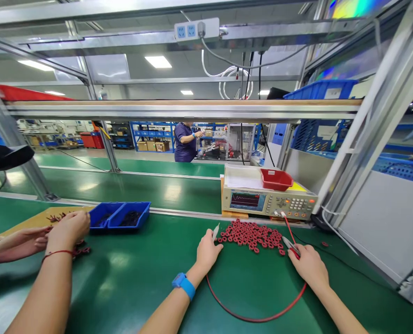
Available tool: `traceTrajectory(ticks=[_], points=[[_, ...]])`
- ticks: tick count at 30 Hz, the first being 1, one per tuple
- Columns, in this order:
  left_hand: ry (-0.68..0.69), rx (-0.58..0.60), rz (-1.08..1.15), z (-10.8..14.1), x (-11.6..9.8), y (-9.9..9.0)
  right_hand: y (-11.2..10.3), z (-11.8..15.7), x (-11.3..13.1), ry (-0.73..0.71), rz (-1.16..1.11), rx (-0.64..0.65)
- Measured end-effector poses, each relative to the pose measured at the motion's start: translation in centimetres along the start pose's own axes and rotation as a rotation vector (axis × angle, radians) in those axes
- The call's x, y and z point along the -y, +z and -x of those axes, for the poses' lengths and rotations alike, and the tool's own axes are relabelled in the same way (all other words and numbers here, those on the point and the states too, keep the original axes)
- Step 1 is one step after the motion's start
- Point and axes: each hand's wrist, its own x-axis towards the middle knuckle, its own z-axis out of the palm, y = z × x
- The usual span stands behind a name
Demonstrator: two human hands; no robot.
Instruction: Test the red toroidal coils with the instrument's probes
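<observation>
My left hand (pixel 208 252), with a blue wristband, is closed around a pale, pointed tool (pixel 215 232); its exact kind is unclear. It rests at the left edge of a spread of small dark-red rings (pixel 248 234), apparently wire-wound or toothed. My right hand (pixel 309 266) grips a red-handled metal clip (pixel 293 248) at the pile's right edge, its jaws beside the rings. A red cable (pixel 255 320) loops over the green bench between both hands. Another red lead (pixel 289 229) runs from the bench tester (pixel 269 199) to my right hand.
A co-worker's hands (pixel 65 232) work at left over dark-red parts beside two blue bins (pixel 129 215). A red tray (pixel 276 179) sits on the tester. One loose ring (pixel 325 244) lies at right. A metal frame with a shelf (pixel 185 110) spans overhead. Another person (pixel 185 141) stands behind.
</observation>
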Motion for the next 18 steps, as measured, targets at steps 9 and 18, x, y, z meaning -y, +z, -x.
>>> traceTrajectory(ticks=[9,18], points=[[0.030,0.066,-0.037,-0.1,0.3,0.0,-0.7,-0.3,-0.2,0.079,-0.059,0.014],[0.154,0.402,0.170,5.4,-0.6,-0.2,-5.6,1.4,2.8,0.213,-0.988,-0.125]])
